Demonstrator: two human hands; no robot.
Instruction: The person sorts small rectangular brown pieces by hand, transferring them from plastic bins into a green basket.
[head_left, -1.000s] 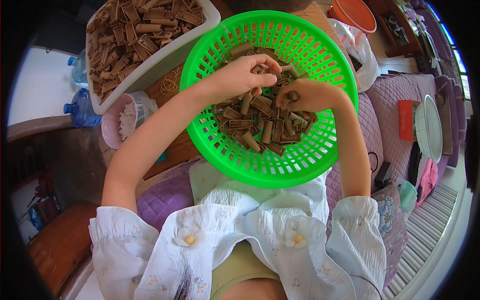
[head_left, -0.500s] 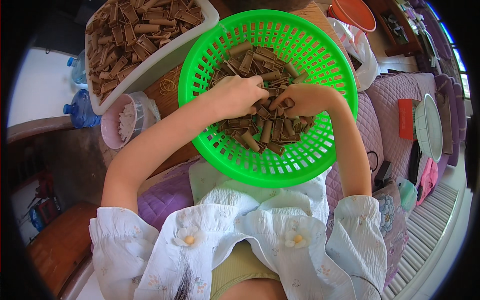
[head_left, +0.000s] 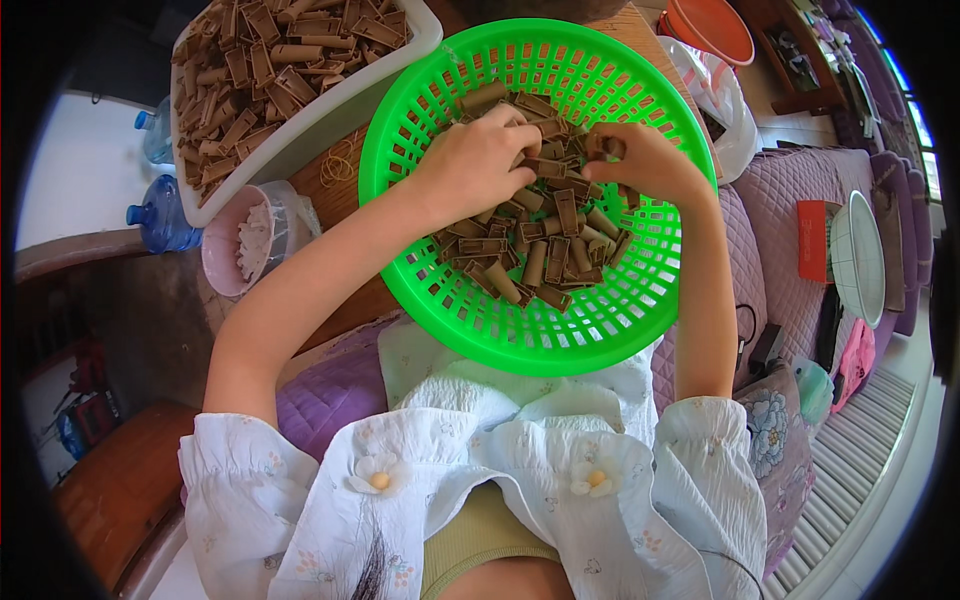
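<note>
A round green plastic basket (head_left: 540,357) with slotted sides holds a heap of small brown plastic pieces (head_left: 535,262), some rounded like half tubes, others hollow and box-like. Over the heap's upper left lies my left hand (head_left: 482,160), its fingers curled down among the pieces; what its fingertips grip is hidden. Near the basket's right inner side, my right hand (head_left: 650,168) is raised a little with bent fingers closed round a brown piece, only partly visible. The two hands are apart, with loose pieces showing between them.
At the upper left stands a white tub (head_left: 300,125) full of similar brown pieces. Below it are a pink container (head_left: 228,250) with white bits and a blue water bottle (head_left: 165,215). A white plastic bag (head_left: 725,125) and an orange basin (head_left: 712,30) lie beyond the basket's right.
My right hand has moved up and right, away from my left hand and the heap's middle. My left hand has shifted slightly, its fingers curling over the upper left pieces.
</note>
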